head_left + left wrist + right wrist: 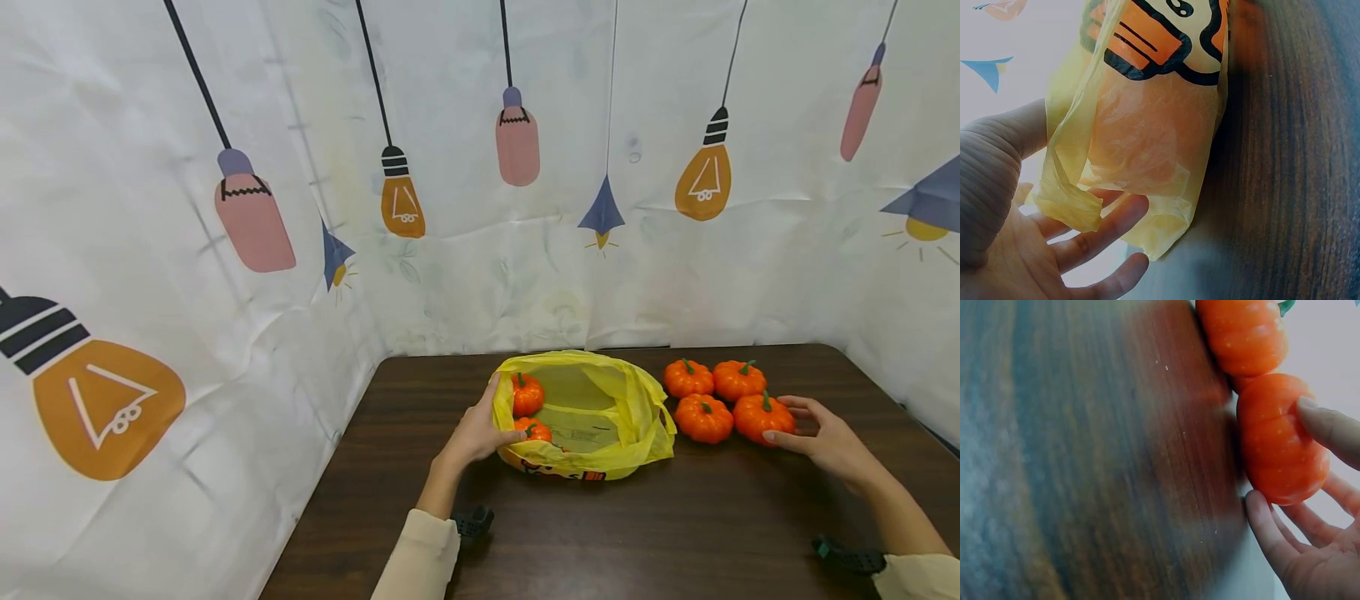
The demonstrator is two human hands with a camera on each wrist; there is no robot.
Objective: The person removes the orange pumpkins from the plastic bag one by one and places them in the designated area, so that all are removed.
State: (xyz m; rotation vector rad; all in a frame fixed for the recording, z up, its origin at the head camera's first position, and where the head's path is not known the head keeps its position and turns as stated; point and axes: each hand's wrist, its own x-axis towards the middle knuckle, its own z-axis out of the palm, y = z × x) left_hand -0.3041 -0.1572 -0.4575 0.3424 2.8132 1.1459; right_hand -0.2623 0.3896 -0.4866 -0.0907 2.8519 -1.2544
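A yellow plastic bag point(645, 408) stands with its mouth wide, and two small orange pumpkins point(528, 395) show inside along its left side. My left hand point(477, 429) holds the bag's left rim, thumb inside and fingers outside. In the left wrist view the printed bag side point(1147, 131) fills the middle, and the thumb tip is hidden behind the plastic. To the right, my right hand point(828, 442) grips the nearest right pumpkin point(757, 421) of a small group. In the right wrist view the thumb presses that pumpkin point(1279, 444) from above, with fingers around its far side.
Several orange pumpkins point(703, 418) sit close together on the dark wooden table point(600, 542), just right of the bag. A white cloth point(465, 292) printed with lamps and bulbs hangs behind the table and along its left side.
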